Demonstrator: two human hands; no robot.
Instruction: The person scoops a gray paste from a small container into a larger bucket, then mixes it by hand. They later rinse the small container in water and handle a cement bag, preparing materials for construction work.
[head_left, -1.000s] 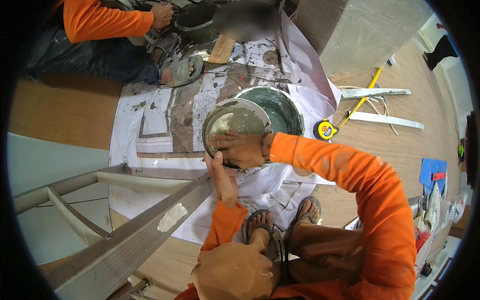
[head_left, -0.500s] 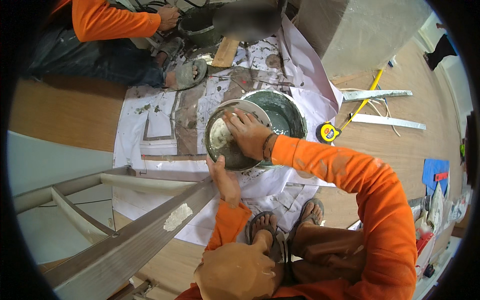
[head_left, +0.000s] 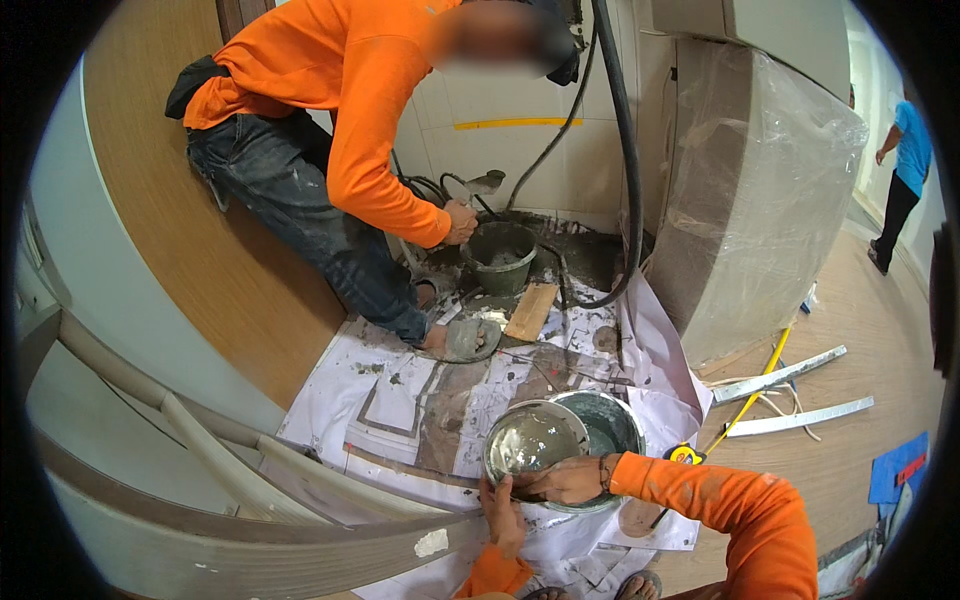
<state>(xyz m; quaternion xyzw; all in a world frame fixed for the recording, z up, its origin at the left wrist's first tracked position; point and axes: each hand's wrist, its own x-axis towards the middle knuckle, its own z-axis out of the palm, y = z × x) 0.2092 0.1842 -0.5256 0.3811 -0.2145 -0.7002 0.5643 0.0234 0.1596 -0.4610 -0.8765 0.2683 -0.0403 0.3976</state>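
A round mixing bowl (head_left: pixel 545 437), wet grey inside with a pale smear of paste, is tilted over the near left part of a dark bucket (head_left: pixel 622 424) that holds greyish water. My left hand (head_left: pixel 503 518) grips the bowl's near left rim, its thumb on the edge. Across the near rim lies my right hand (head_left: pixel 568 481), its fingers pressed together at the bowl and pointing left, close to the left thumb. The right fingertips are partly hidden.
A ladder (head_left: pixel 250 540) stands close on my left. Stained paper sheeting (head_left: pixel 400 400) covers the floor. Beyond, a co-worker in orange (head_left: pixel 380 110) bends over another bucket (head_left: pixel 500 262) beside a wooden board (head_left: pixel 531 312). A tape measure (head_left: pixel 686 455) and metal strips (head_left: pixel 800 417) lie right.
My view has tilted up, bringing the co-worker and wall into sight. My right hand has moved from flat inside the bowl to its near rim. My left hand still holds the bowl.
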